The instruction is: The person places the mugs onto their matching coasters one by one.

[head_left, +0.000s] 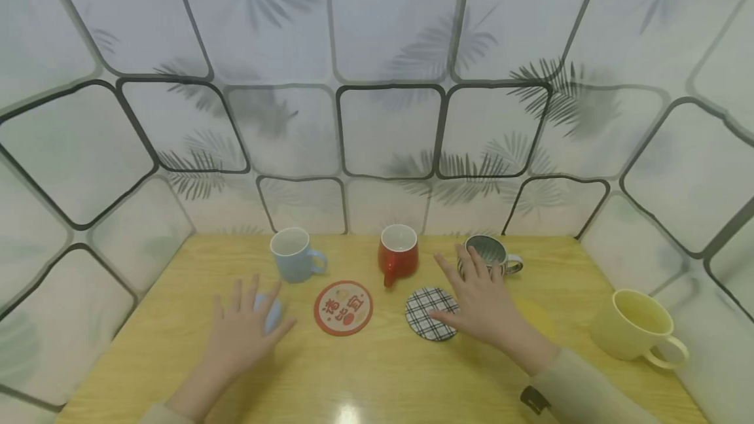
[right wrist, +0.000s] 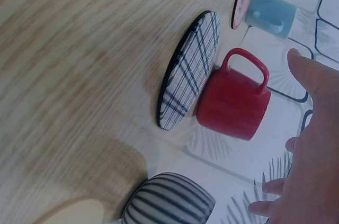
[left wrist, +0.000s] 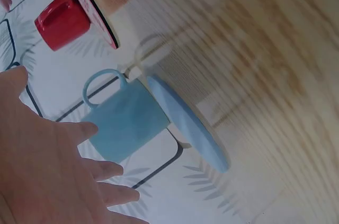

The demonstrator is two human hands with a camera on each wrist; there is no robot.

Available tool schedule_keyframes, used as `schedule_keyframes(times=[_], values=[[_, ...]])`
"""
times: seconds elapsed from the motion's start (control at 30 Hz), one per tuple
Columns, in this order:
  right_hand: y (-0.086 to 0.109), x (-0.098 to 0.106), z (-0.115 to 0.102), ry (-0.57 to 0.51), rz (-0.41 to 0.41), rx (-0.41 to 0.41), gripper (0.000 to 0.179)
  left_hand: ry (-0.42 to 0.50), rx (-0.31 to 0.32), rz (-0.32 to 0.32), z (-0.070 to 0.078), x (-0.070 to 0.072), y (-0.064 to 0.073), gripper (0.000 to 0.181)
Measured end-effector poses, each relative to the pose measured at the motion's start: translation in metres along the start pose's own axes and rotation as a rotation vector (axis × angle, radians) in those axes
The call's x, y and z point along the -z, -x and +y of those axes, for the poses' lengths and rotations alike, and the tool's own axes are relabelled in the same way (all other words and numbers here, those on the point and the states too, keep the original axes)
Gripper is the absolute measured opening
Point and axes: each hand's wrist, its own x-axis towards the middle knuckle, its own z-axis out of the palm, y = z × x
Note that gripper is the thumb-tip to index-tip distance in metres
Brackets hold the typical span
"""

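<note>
My left hand (head_left: pixel 243 329) hovers with fingers spread over a round light-blue coaster (head_left: pixel 269 314), partly covering it in the head view. Just beyond stands a light-blue mug (head_left: pixel 291 263), its handle to the right. With its fingers spread too, my right hand (head_left: pixel 484 300) is above the table, overlapping the edge of a black-and-white plaid coaster (head_left: pixel 419 315). Its fingertips overlap a striped mug (head_left: pixel 486 251) in that view; the right wrist view shows the mug's dark stripes (right wrist: pixel 169 198) with the hand apart from it. Neither hand holds anything.
Between the hands lie a red-rimmed coaster (head_left: pixel 343 308) with red characters and, behind it, a red mug (head_left: pixel 398 262). A yellow coaster (head_left: pixel 537 319) is partly hidden by my right forearm. A yellow mug (head_left: pixel 633 324) stands far right. Patterned panels (head_left: pixel 389 129) enclose the wooden table (head_left: pixel 353 378).
</note>
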Motion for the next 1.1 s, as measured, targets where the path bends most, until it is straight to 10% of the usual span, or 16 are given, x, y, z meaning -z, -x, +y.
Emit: schedule_keyframes(times=[1.1], values=[[-0.043, 0.001, -0.063, -0.113, -0.097, 0.066, 0.101, 0.050, 0.061, -0.058, -0.031, 0.005, 0.011, 0.081]])
